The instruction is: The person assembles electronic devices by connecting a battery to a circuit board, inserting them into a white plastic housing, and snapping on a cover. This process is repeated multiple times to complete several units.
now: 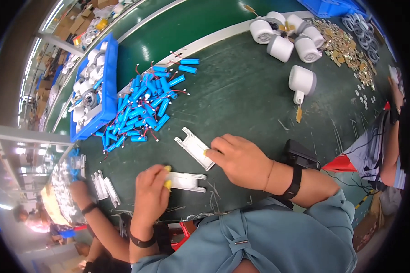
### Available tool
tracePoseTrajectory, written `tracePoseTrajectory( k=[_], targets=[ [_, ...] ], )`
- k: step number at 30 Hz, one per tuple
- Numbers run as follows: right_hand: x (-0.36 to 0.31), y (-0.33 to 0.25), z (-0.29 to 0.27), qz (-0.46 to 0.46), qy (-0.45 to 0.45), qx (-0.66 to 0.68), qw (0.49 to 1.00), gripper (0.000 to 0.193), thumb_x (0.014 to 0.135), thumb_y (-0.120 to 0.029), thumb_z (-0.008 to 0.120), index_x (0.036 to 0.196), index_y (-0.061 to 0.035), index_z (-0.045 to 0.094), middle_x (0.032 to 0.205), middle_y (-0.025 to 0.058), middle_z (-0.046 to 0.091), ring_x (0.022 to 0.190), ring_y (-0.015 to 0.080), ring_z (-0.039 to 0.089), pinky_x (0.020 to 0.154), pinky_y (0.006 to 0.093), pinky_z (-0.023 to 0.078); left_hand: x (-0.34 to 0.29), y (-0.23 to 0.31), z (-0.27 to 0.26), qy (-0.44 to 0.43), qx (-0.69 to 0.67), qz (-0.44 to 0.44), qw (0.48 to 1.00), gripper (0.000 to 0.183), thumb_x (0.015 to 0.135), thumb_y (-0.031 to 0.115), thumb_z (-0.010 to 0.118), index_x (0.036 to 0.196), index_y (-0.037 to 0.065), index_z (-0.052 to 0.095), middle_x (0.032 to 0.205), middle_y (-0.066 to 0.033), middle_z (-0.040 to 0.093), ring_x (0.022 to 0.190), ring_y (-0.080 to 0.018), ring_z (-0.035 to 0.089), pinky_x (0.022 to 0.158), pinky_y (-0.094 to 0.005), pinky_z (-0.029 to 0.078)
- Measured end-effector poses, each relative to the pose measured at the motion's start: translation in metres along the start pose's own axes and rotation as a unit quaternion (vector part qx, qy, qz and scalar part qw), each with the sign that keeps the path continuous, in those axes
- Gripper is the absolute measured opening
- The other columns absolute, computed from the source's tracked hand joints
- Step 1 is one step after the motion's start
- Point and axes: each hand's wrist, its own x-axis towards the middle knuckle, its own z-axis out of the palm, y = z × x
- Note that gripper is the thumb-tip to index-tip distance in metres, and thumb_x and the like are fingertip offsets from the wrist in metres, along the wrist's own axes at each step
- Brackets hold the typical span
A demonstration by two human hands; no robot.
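The left hand (151, 186) pinched 1 white casing (186, 181) near the green table (241, 100) edge, apparently leaving its forked end clear. The right hand (242, 159) met a 2nd casing (196, 149), fingers curled; I could not tell whether they gripped. Beyond, blue cells (164, 84) lay heaped, seemingly for reach.

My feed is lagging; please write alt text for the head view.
A person's left hand holds a white forked part at a green table, while the right hand touches a similar piece beyond it. Farther off, a pile of blue cylinders lies beside a blue bin at left, with white rounded housings at right.
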Motion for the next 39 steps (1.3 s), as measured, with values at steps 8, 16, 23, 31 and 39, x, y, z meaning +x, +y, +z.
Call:
tracePoseTrajectory(
  k=[8, 16, 23, 31, 39],
  targets=[
    [-0.002, -0.003, 0.007, -0.032, 0.006, 0.016, 0.999, 0.017, 0.076, -0.007, 0.065, 0.092, -0.0057, 0.058, 0.085, 0.0071, 0.053, 0.079, 0.0248, 0.056, 0.071, 0.036, 0.048, 0.008, -0.02, 0.017, 0.153, 0.066, -0.158, 0.973, 0.033, 0.082, 0.003, 0.059, 0.114, 0.001, 0.062, 0.08, -0.0141, 0.06, 0.067, -0.0315, 0.059, 0.063, -0.0406, 0.049],
    [0.001, -0.001, 0.013, -0.046, 0.005, 0.014, 0.999, 0.017, 0.077, -0.009, 0.068, 0.09, -0.0069, 0.058, 0.084, 0.0072, 0.053, 0.08, 0.0247, 0.057, 0.069, 0.0365, 0.049, 0.079, 0.006, 0.025, 0.147, -0.004, -0.057, 0.987, 0.025, 0.086, 0.003, 0.058, 0.11, 0.002, 0.065, 0.09, -0.0178, 0.067, 0.08, -0.0371, 0.064, 0.074, -0.0438, 0.051],
    [0.004, -0.005, 0.006, -0.026, 0.024, 0.051, 0.998, 0.016, 0.081, -0.011, 0.065, 0.094, -0.0039, 0.059, 0.087, 0.0094, 0.058, 0.081, 0.026, 0.061, 0.072, 0.0366, 0.05, 0.11, -0.028, 0.02, 0.23, 0.096, -0.016, 0.968, 0.032, 0.084, -0.001, 0.059, 0.115, 0.0, 0.063, 0.114, -0.0201, 0.062, 0.098, -0.0381, 0.063, 0.083, -0.0421, 0.051],
    [0.003, -0.003, 0.005, -0.015, 0.049, 0.082, 0.995, 0.013, 0.084, -0.011, 0.063, 0.094, -0.0048, 0.057, 0.085, 0.0093, 0.058, 0.079, 0.0271, 0.062, 0.069, 0.0386, 0.051, 0.124, -0.009, 0.013, 0.213, 0.08, -0.038, 0.973, 0.034, 0.079, -0.001, 0.061, 0.112, 0.001, 0.065, 0.106, -0.0173, 0.064, 0.096, -0.0379, 0.062, 0.081, -0.0426, 0.051],
    [-0.004, -0.01, -0.014, 0.043, 0.053, 0.129, 0.989, 0.012, 0.087, -0.013, 0.061, 0.096, -0.0063, 0.058, 0.085, 0.0098, 0.06, 0.078, 0.0315, 0.063, 0.067, 0.0413, 0.052, 0.189, -0.031, 0.046, 0.219, 0.066, 0.035, 0.973, 0.013, 0.077, 0.001, 0.062, 0.09, 0.003, 0.064, 0.087, -0.0174, 0.064, 0.084, -0.0389, 0.061, 0.075, -0.047, 0.048]
  ],
)
